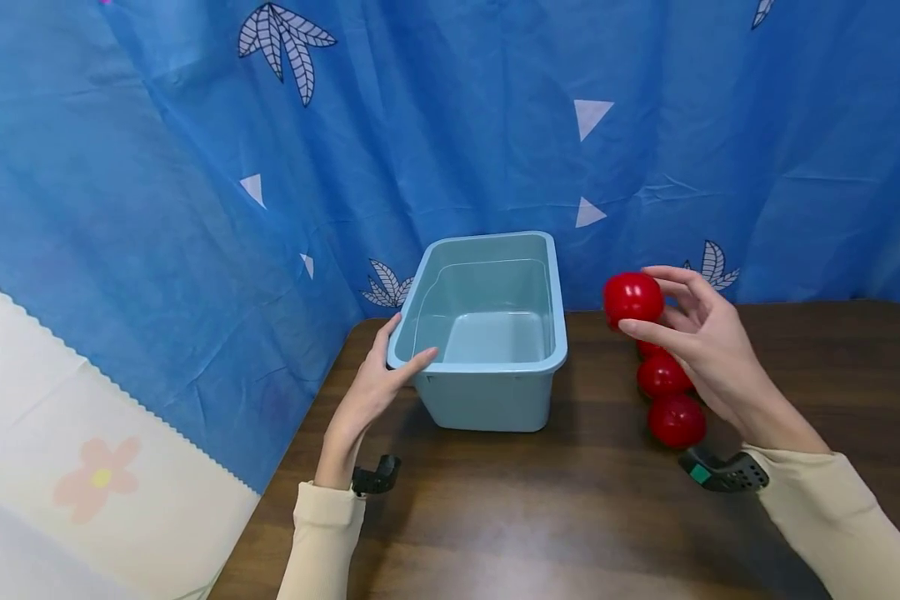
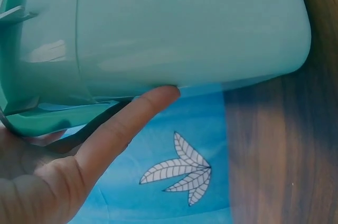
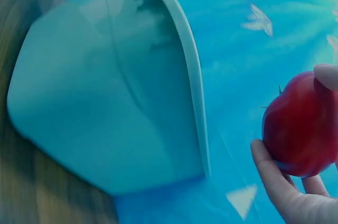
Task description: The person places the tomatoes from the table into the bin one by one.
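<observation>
My right hand (image 1: 708,346) holds a shiny red tomato (image 1: 633,298) between thumb and fingers, raised over the table to the right of a light blue plastic tub (image 1: 487,398). In the right wrist view the same tomato (image 3: 298,126) shows a bit of green stem, with fingertips on either side. Several more red tomatoes (image 1: 677,421) lie in a row on the table below that hand, one partly hidden behind it. My left hand (image 1: 375,383) grips the tub's near left corner, thumb over the rim and fingers along the outer wall. The tub's visible floor is bare.
The dark wooden table (image 1: 510,517) carries the tub and tomatoes. A blue patterned curtain (image 1: 457,125) hangs right behind the tub and along the left side. White cloth with a flower print (image 1: 97,479) lies at the lower left. Each wrist wears a dark band (image 1: 723,472).
</observation>
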Available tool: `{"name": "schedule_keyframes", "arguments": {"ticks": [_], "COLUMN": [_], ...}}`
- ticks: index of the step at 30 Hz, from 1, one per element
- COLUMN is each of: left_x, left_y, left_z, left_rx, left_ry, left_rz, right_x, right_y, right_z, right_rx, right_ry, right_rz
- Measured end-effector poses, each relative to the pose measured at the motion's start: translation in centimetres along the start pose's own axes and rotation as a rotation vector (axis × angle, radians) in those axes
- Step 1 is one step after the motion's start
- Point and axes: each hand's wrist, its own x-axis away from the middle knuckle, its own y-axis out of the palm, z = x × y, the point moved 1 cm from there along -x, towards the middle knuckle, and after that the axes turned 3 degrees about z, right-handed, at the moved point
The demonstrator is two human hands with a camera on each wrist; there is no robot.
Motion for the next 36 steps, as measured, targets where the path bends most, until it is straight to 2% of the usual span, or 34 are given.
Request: {"name": "schedule_keyframes", "arguments": {"ticks": [4,7,12,17,21,28,36], "left_x": [0.1,0.0,-0.1,-0.1,0.1,-0.1,-0.1], "left_y": [-0.2,-0.2,-0.1,-0.1,-0.3,-0.2,-0.2], "left_z": [0.2,0.3,0.4,0.5,0.5,0.3,0.3], "left_rx": [-0.011,-0.017,-0.009,-0.005,-0.004,0.011,0.017], "left_ry": [-0.009,-0.006,-0.001,-0.005,-0.011,-0.005,-0.005], "left_rz": [-0.007,-0.02,-0.026,-0.025,-0.021,-0.021,-0.026], "right_x": [-2.3,-3.8,-6.2,-8.3,-10.1,-12.7,-13.5], "right_y": [3.0,4.7,7.2,9.1,10.5,11.8,12.0], "right_z": [-0.6,-1.0,-1.6,-1.7,-1.4,-0.9,-0.1], "right_rx": [0.024,-0.004,-0.008,0.022,-0.006,-0.091,-0.109], "right_ry": [0.042,0.072,0.075,0.067,0.086,0.14,0.185], "right_rz": [-0.055,-0.093,-0.156,-0.175,-0.175,-0.162,-0.159]}}
